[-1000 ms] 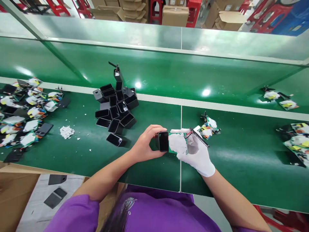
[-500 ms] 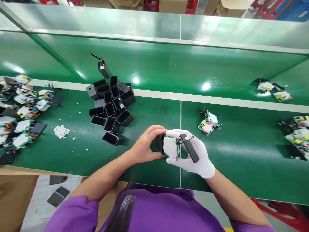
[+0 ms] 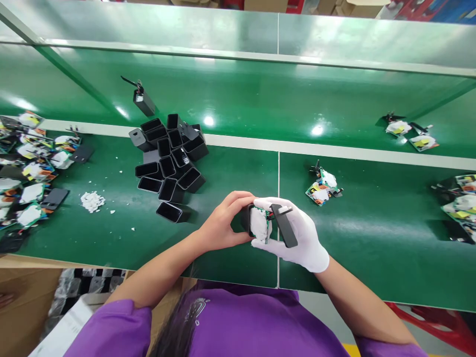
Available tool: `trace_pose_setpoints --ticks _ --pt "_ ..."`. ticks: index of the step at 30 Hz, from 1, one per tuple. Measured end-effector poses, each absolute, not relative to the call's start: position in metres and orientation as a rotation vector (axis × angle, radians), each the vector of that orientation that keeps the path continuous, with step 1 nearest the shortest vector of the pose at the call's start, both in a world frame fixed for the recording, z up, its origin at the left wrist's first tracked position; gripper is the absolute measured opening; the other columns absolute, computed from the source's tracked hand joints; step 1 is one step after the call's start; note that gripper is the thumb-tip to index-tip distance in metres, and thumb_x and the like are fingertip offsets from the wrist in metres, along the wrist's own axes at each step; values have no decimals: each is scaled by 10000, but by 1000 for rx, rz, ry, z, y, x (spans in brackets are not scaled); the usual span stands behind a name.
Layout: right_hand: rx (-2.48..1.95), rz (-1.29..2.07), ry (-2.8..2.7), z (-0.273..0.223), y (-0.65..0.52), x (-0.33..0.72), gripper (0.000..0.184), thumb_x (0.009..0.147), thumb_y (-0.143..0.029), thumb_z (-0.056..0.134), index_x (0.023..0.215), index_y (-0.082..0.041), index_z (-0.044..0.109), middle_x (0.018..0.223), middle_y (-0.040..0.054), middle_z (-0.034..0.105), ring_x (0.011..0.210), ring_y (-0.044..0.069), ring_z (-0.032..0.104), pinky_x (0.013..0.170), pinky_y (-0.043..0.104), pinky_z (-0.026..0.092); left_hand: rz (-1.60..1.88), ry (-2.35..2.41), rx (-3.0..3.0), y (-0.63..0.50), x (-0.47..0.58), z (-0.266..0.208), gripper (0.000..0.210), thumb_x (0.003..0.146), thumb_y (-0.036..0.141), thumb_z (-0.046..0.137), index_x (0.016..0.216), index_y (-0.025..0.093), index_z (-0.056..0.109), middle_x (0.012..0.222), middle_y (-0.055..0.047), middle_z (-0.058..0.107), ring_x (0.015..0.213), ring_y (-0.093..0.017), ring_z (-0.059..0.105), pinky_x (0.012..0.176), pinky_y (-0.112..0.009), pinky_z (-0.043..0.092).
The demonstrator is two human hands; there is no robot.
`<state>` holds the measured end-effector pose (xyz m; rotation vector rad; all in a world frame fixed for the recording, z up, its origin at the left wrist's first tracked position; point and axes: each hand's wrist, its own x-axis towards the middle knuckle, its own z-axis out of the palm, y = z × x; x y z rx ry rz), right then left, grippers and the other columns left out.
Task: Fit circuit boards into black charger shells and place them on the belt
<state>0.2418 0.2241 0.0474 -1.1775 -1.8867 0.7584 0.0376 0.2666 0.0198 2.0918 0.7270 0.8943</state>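
My bare left hand (image 3: 226, 223) is wrapped round a small black case (image 3: 246, 220), mostly hidden by the fingers, its mouth facing right. My right hand (image 3: 297, 238), in a white glove, grips a circuit board (image 3: 260, 224) coated with a white lump, by its upper and lower edges. The board's left end is at the case mouth and seems partly inside it. A black end cap (image 3: 285, 227), joined to the board by wires, lies slanted across the right palm. Left of my hands stands a cluster of open black cases (image 3: 168, 166).
Coated boards are heaped at the far left (image 3: 32, 193) and right edge (image 3: 463, 206); a few lie right of my hands (image 3: 323, 187). White crumbs (image 3: 92, 202) dot the green bench (image 3: 230, 173). A black unit with a cable (image 3: 144, 101) stands behind the cluster. Cardboard (image 3: 26, 317) is below left.
The board sits closer against the case, and the end cap has moved slightly left with my right hand. Below left, the white sheet has shifted, uncovering wrapped dark items. The view has shifted slightly.
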Motion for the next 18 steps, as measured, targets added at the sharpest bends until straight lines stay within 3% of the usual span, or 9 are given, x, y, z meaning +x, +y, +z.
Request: trace_pose_setpoints --ticks 12,18 --pt "-1216 700 -1912 47 223 242 536 808 -469 771 1253 -232 593 1161 98 689 1006 253 702 890 384 597 887 695 2087 267 37 17 600 742 152 714 1286 233 477 1204 -113 571 1084 -242 610 824 -355 593" --pt "-1249 702 -1908 46 221 243 610 753 -421 826 1292 -281 575 1179 58 689 1000 234 707 883 341 597 877 682 2089 268 35 17 593 749 147 708 1292 229 483 1215 -120 569 1104 -248 605 842 -366 591"
